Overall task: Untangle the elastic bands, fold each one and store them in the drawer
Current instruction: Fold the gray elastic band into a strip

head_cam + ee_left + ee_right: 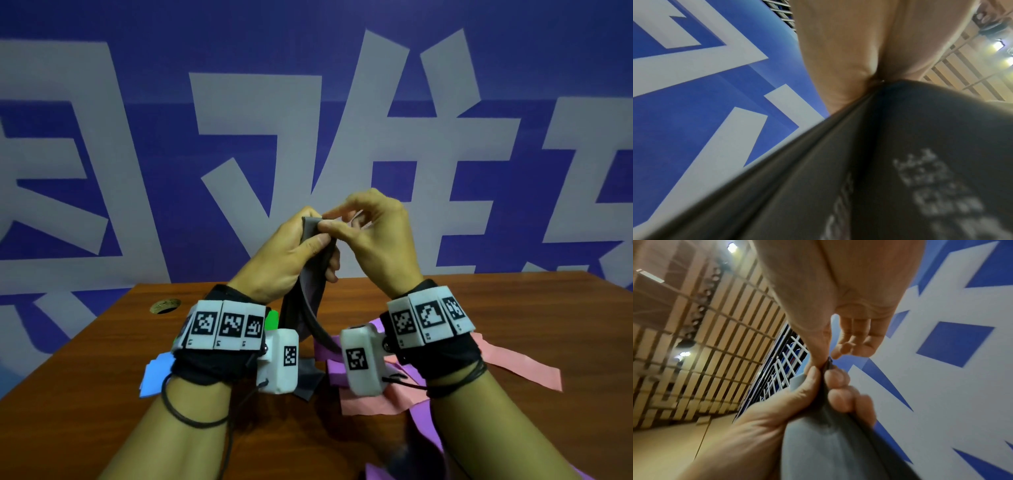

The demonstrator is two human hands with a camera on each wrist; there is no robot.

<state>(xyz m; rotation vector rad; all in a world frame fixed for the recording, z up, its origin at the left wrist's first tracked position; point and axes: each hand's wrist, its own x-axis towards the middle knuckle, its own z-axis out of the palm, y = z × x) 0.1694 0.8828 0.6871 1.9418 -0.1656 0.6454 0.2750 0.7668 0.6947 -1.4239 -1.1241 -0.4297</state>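
Left hand (287, 253) grips the grey band (308, 301), right hand (373, 236) pinches its top; a loosened pinch could undo the fold.

Bare worktop (496, 308) lies open on the far side, left and right of the raised hands. Nearer, pink bands (520, 363) and purple bands (337, 371) sprawl at right, a blue band (154, 371) at left. A round hole (165, 305) breaks the far-left surface. The blue wall (171, 137) closes off the back.
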